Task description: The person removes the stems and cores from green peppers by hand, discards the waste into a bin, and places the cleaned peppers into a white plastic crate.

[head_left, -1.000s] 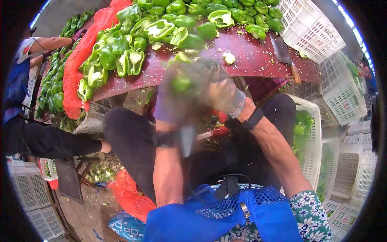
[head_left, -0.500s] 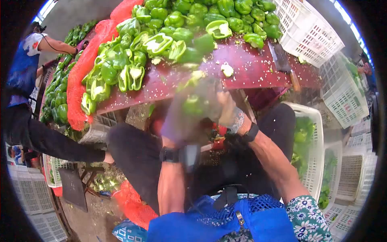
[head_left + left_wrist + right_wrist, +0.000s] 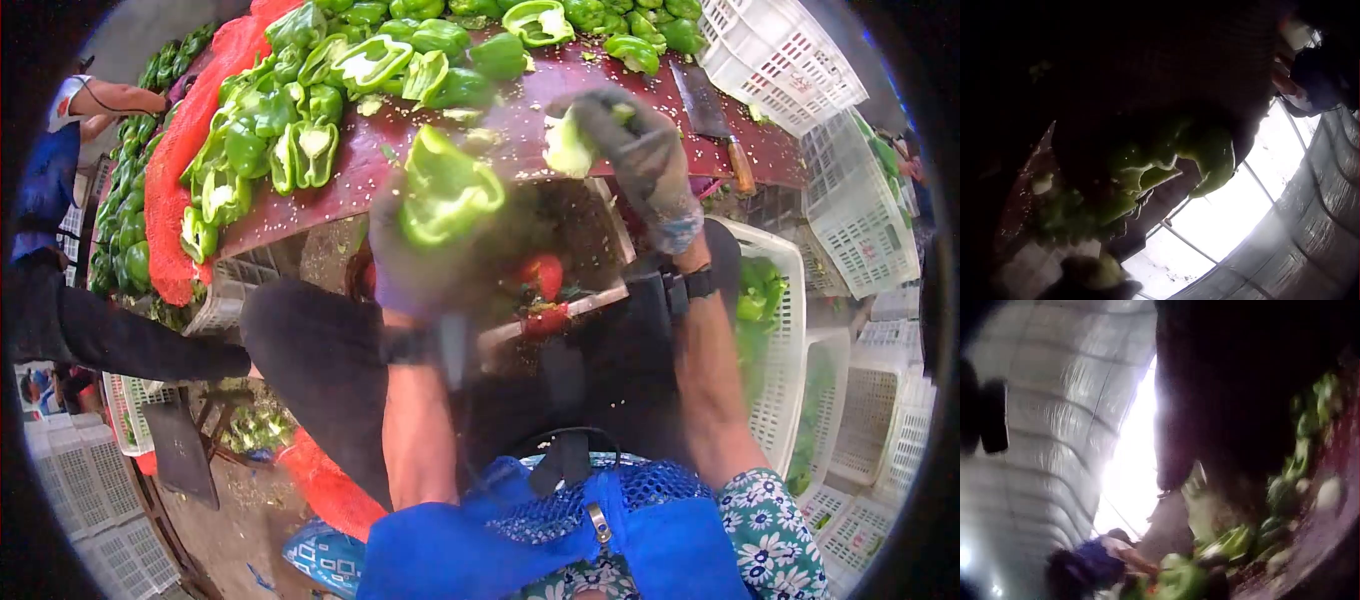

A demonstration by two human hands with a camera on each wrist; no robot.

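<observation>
In the head view my gloved left hand (image 3: 394, 268), partly hidden and blurred, holds a hollowed green bell pepper (image 3: 445, 190) over the front edge of the table. The pepper's cut opening faces up, with pale flesh along its rim; its green wall also shows dimly in the left wrist view (image 3: 1213, 162). To the right, my gloved right hand (image 3: 640, 150) is raised over the table edge, fingers curled round a pale pepper core (image 3: 568, 147). A bit of green shows between those fingers. The two hands are apart.
Cut and whole peppers (image 3: 250, 150) are heaped on the dark red table (image 3: 370, 150), strewn with seeds. A cleaver (image 3: 703, 105) lies at the right, beside a white crate (image 3: 785, 70). A crate of peppers (image 3: 790, 330) stands by the right knee. Another person (image 3: 50, 180) works at the left.
My hands were close together around the pepper; now they are apart. The right hand has moved up and right with the pale core, while the left still holds the pepper, its hollow now showing.
</observation>
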